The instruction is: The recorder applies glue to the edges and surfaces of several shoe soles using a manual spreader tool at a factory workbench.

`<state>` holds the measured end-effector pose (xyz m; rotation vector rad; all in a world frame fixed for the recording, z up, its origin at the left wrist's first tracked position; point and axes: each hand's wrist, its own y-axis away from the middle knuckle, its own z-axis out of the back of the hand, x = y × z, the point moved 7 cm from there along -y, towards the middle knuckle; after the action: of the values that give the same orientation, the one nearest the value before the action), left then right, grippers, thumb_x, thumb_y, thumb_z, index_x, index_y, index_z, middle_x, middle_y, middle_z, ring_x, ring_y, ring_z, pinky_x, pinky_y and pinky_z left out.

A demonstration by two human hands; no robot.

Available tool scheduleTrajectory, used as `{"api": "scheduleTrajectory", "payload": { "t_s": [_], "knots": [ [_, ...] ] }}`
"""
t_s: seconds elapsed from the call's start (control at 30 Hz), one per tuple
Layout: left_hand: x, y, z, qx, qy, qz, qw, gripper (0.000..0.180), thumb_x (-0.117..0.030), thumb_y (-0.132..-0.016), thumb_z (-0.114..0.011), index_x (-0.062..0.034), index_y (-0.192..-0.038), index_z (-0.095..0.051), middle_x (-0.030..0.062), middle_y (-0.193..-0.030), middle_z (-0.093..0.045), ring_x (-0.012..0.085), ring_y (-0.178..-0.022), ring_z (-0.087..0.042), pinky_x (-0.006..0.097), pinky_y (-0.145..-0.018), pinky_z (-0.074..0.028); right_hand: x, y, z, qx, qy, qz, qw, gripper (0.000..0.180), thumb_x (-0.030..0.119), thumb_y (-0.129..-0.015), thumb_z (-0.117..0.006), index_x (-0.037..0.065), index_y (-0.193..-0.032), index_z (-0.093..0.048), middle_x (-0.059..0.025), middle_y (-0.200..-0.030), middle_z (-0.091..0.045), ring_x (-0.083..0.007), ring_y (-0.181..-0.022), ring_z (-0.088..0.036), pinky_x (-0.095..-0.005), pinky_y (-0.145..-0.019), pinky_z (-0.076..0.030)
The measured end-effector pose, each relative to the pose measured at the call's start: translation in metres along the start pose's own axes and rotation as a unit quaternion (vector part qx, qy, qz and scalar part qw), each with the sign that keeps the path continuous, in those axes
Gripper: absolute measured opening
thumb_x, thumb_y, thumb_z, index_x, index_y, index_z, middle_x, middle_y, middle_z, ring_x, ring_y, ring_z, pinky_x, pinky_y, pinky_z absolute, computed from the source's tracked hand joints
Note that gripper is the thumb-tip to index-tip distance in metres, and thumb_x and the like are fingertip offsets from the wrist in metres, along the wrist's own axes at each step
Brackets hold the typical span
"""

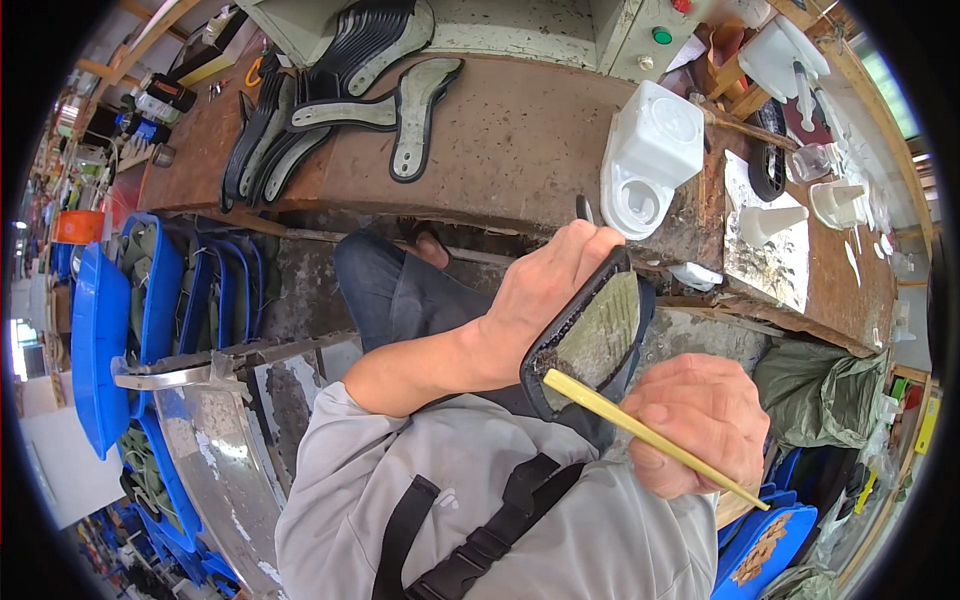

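My left hand (545, 295) is closed around a black-edged, sole-shaped piece (598, 330) with a grey-green inner face, held tilted above my lap. My right hand (700, 420) grips a slim yellow-handled brush (610, 412). Its dark tip touches the piece near the lower left edge. Part of the piece's far end is hidden by my left fingers. On the bench beyond, a white plastic container (655, 140) with a round opening stands close to the left hand.
Similar black-edged pieces (410, 120) lie stacked and loose on the brown workbench (500, 150). White nozzle-like cones (772, 222) stand on a stained sheet at the right. Blue trays (100, 350) are at the left, beside a worn metal-edged surface (215, 430). A green sheet (825, 390) hangs at right.
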<state>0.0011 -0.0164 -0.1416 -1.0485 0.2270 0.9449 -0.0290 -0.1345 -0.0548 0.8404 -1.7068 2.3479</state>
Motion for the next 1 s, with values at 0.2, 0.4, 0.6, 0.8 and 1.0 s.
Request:
{"api": "scheduleTrajectory", "payload": {
  "t_s": [0.2, 0.4, 0.6, 0.8, 1.0],
  "knots": [
    [-0.003, 0.003, -0.007, 0.102, 0.130, 0.056, 0.985, 0.041, -0.009, -0.073, -0.060, -0.0004, -0.109, -0.041, 0.0138, -0.086, -0.041, 0.0311, -0.075, -0.052, 0.037, -0.060, -0.045, -0.002, -0.005, 0.003, 0.035, 0.010, 0.018, 0.999, 0.025, -0.003, -0.060, -0.075, -0.009, -0.082, -0.063, -0.0140, -0.068, -0.063, -0.0184, -0.049, -0.060, -0.0251, -0.044, -0.049],
    [0.000, 0.002, -0.008, 0.106, 0.161, 0.054, 0.980, 0.042, -0.009, -0.072, -0.061, -0.0007, -0.109, -0.042, 0.0138, -0.086, -0.041, 0.0323, -0.075, -0.052, 0.038, -0.060, -0.045, -0.002, -0.001, 0.007, 0.103, -0.026, 0.032, 0.994, 0.022, -0.002, -0.062, -0.073, -0.008, -0.081, -0.065, -0.0134, -0.068, -0.063, -0.0169, -0.049, -0.060, -0.0240, -0.042, -0.046],
    [0.012, -0.002, -0.001, -0.056, -0.038, 0.045, 0.997, 0.050, -0.008, -0.067, -0.065, 0.0003, -0.111, -0.044, 0.0139, -0.089, -0.046, 0.0293, -0.078, -0.056, 0.035, -0.060, -0.048, -0.034, 0.007, 0.028, -0.101, -0.033, -0.267, 0.958, 0.007, 0.001, -0.075, -0.065, -0.006, -0.078, -0.065, -0.0123, -0.065, -0.064, -0.0169, -0.047, -0.057, -0.0263, -0.042, -0.046],
    [0.016, -0.014, -0.005, -0.058, -0.064, 0.038, 0.995, 0.048, -0.006, -0.069, -0.065, 0.0003, -0.112, -0.043, 0.0131, -0.091, -0.046, 0.0284, -0.078, -0.056, 0.034, -0.059, -0.049, -0.003, 0.025, 0.013, -0.139, 0.025, -0.007, 0.990, 0.007, 0.007, -0.070, -0.064, 0.005, -0.077, -0.066, -0.0058, -0.066, -0.064, -0.0127, -0.050, -0.056, -0.0247, -0.044, -0.045],
    [0.029, -0.007, -0.005, -0.031, 0.086, 0.089, 0.992, 0.049, -0.004, -0.068, -0.067, -0.0007, -0.112, -0.045, 0.0145, -0.094, -0.046, 0.0311, -0.078, -0.055, 0.034, -0.062, -0.048, -0.011, 0.007, 0.001, 0.062, -0.010, 0.043, 0.997, 0.017, 0.006, -0.068, -0.066, -0.002, -0.083, -0.064, -0.0137, -0.075, -0.065, -0.0187, -0.055, -0.057, -0.0282, -0.045, -0.043]
  ]
}}
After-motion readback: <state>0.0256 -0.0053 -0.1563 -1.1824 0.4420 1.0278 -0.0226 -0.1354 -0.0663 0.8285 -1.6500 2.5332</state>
